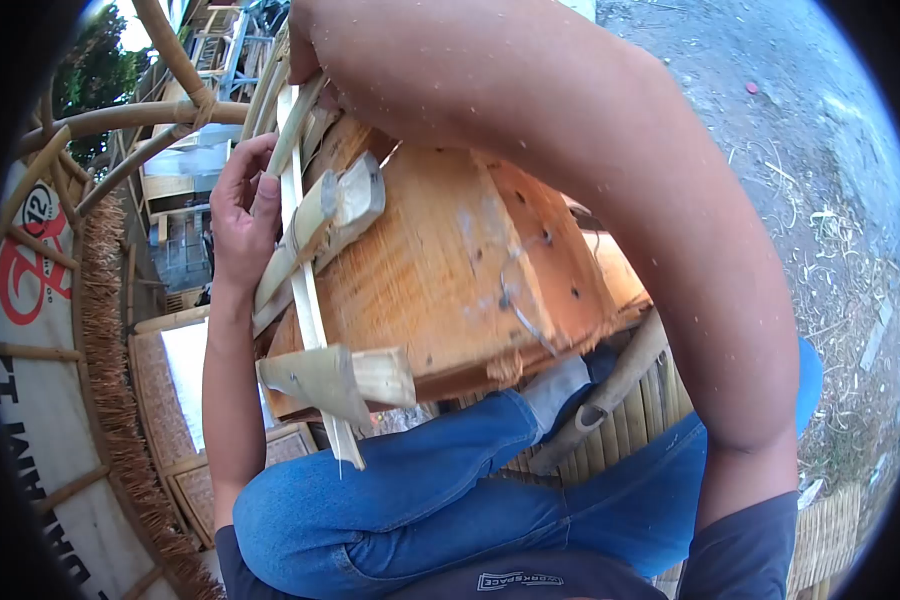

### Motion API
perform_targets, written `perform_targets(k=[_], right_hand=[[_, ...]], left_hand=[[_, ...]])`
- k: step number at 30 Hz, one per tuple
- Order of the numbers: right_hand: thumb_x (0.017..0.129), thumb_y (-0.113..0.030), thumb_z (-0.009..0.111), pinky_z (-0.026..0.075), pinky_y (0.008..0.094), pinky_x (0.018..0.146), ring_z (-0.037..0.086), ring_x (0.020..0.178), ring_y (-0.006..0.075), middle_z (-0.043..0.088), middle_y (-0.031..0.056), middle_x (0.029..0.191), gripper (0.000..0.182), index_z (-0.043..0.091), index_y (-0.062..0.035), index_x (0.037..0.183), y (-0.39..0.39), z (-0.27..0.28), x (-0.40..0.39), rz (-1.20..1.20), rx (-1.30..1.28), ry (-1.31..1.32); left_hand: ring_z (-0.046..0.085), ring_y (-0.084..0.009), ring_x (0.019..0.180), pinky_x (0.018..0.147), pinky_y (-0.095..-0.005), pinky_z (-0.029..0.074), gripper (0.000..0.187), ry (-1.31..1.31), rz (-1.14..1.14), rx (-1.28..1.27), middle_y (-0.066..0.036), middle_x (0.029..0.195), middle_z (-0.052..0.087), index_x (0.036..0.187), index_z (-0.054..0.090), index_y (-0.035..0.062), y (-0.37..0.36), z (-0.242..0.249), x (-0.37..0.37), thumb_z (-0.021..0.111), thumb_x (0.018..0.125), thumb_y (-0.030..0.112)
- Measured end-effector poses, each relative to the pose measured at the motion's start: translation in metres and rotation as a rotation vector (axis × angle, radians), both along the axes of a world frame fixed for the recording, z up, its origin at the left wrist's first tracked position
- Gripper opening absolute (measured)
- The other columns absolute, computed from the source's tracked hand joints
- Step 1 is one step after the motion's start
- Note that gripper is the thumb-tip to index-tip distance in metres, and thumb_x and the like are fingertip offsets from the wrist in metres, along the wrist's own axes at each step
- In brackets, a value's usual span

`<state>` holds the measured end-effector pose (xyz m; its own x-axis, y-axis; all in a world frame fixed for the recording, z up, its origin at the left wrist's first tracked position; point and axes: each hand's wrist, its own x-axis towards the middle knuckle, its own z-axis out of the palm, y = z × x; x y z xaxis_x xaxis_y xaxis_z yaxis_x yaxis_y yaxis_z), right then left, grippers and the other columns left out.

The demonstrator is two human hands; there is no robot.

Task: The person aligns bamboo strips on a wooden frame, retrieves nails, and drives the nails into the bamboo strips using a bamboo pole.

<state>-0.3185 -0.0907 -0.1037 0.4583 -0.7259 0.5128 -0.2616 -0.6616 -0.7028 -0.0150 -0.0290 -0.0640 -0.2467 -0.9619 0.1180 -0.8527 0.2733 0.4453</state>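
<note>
Long, thin bamboo strips (308, 305) run along the left side of a large wooden block (420, 255) in front of my lap. My left hand (242, 215) is closed around the strips' edge, thumb against them. At the upper end, my right hand (307, 45) bends down over the same strips and grips them; most of its fingers are hidden by the wrist and the frame's edge. A split bamboo piece (315, 385) crosses the strips at the block's near end. Another bamboo piece (315, 215) lies across them, close to my left hand.
Below the block are my crossed legs in blue jeans (400, 500) and a slatted bamboo seat (620, 440). A bamboo pole (610, 390) sticks out beside my foot. Bamboo framing (130, 118) and a printed banner (40, 270) stand at left. Shavings (840, 350) litter the ground at right.
</note>
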Motion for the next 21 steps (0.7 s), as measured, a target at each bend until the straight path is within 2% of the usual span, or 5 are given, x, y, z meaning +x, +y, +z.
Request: perform_targets(k=[8,15,21], right_hand=[[0.086,0.000,0.062,0.058,0.0377,0.078,0.071,0.086,0.0313,0.071,0.0220,0.092,0.013,0.070,0.0069,0.094,-0.006,-0.017,-0.001,0.013,-0.017,-0.098],[0.086,0.001,0.063,0.058,0.0373,0.079,0.071,0.088,0.0320,0.071,0.0227,0.094,0.015,0.070,0.0074,0.097,-0.010,-0.019,-0.004,0.081,0.013,-0.150],[0.086,0.002,0.063,0.058,0.0370,0.080,0.071,0.089,0.0327,0.071,0.0233,0.096,0.017,0.070,0.0078,0.100,-0.018,-0.017,-0.012,0.238,0.085,-0.222]], left_hand=[[0.057,-0.0141,0.102,0.093,-0.0292,0.045,0.071,0.022,0.054,0.028,-0.009,0.108,0.061,0.125,0.053,-0.0039,0.002,0.002,-0.012,0.065,0.092,0.057],[0.056,-0.0124,0.097,0.089,-0.0278,0.045,0.068,0.040,0.055,0.027,-0.007,0.105,0.059,0.125,0.053,-0.0034,0.002,0.000,-0.011,0.065,0.093,0.056],[0.055,-0.0112,0.095,0.086,-0.0262,0.045,0.066,0.055,0.019,0.046,-0.006,0.103,0.059,0.125,0.053,-0.0035,-0.001,-0.001,-0.006,0.066,0.093,0.053]])
